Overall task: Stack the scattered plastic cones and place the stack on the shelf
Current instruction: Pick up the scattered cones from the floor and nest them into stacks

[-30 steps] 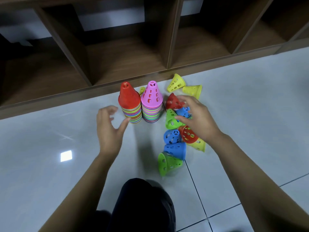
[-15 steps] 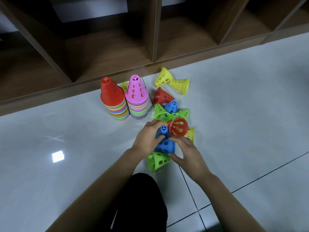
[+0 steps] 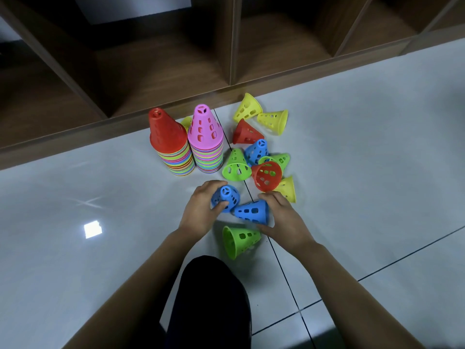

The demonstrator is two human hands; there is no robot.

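Two tall cone stacks stand on the floor by the shelf: one topped red [image 3: 167,137], one topped pink [image 3: 205,131]. Loose cones lie scattered to their right: yellow [image 3: 247,107], red [image 3: 245,133], blue [image 3: 256,151], green [image 3: 236,166], and a red one [image 3: 266,176] lying with its mouth toward me. My left hand [image 3: 201,210] grips a blue cone [image 3: 225,197]. My right hand [image 3: 284,217] holds a second blue cone [image 3: 251,211] lying on its side. A green cone [image 3: 239,240] lies just below both hands.
The wooden shelf [image 3: 161,64] with open floor-level compartments runs along the back, its front lip right behind the stacks. Grey tiled floor [image 3: 364,172] stretches left and right. My dark-clothed knee [image 3: 208,298] sits at the bottom centre.
The red cone held in my right hand now lies on the floor among the loose ones. My left hand took one blue cone, and my right hand moved onto the other.
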